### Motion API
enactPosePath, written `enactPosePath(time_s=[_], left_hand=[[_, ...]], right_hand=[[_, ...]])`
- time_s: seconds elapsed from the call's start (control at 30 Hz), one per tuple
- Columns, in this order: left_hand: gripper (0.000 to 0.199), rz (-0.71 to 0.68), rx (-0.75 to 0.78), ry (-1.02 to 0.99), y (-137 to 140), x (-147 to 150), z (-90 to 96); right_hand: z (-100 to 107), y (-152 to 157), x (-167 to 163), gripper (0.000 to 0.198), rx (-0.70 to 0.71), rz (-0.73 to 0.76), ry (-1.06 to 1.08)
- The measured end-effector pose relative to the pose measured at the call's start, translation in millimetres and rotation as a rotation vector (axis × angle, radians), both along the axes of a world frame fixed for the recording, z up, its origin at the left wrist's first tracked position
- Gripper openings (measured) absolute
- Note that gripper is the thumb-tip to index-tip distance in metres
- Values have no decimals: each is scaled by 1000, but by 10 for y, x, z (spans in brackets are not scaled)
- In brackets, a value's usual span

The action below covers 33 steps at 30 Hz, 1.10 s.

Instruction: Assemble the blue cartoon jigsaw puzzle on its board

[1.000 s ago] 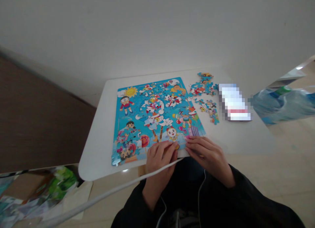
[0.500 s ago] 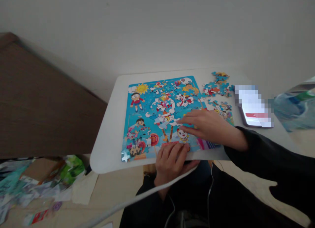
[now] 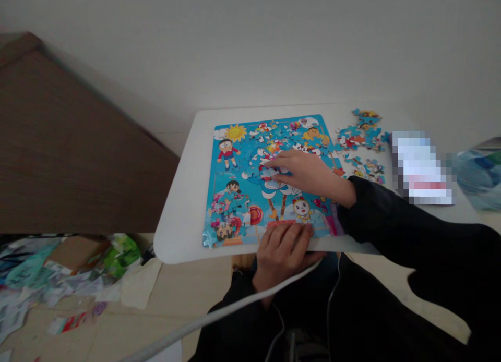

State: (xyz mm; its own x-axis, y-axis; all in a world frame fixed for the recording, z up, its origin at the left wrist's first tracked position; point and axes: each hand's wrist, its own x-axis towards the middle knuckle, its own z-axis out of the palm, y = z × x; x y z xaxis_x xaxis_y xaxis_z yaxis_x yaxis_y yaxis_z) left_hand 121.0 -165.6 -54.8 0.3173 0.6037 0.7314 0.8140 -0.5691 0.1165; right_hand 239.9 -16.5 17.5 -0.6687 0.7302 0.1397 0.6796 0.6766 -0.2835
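Note:
A jigsaw puzzle (image 3: 225, 179) with blue cartoon pictures lies in its flat board on the white table (image 3: 182, 195). Over the puzzle's centre, my right hand (image 3: 303, 171) reaches in from the right. Thumb and forefinger are bent around a small puzzle piece (image 3: 271, 171), which they partly hide; whether it is seated cannot be made out. Along the near edge, my left hand (image 3: 282, 250) lies with its fingers stretched over the board and its thumb at the table's front edge. Beside the board on the right are several loose puzzle pieces (image 3: 360, 137).
A phone with a lit, blurred screen (image 3: 422, 166) lies at the table's right. Further right is a clear plastic bag (image 3: 481, 174). A white cable (image 3: 235, 302) crosses below my left hand. Dark wooden furniture (image 3: 78, 158) stands left, above floor litter (image 3: 70, 278).
My right hand has moved left and farther from me, from the lower right of the puzzle to its centre. My left hand stays at the near edge. The camera view has shifted slightly.

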Motion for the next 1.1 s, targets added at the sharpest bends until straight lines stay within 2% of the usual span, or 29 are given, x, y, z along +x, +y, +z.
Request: enactPosePath(time_s=[0.17,0.37,0.7,0.93,1.1], left_hand=[[40,4,2,0,1,2,-7],[41,-2,-12,3,1,-4,26],[35,-6,6,-7,18,2,34],[36,13,15,11,13,3,17],[36,16,15,18,8,1,19]], right_hand=[[78,-9,88,26,19,-85,-64],[104,-169,2,42,122,-98,-245],[102,-109,89,27,-3,-106,-144],[71,-113,125,38,104,-52,-218],[15,-127,112,32,220,85,-285]])
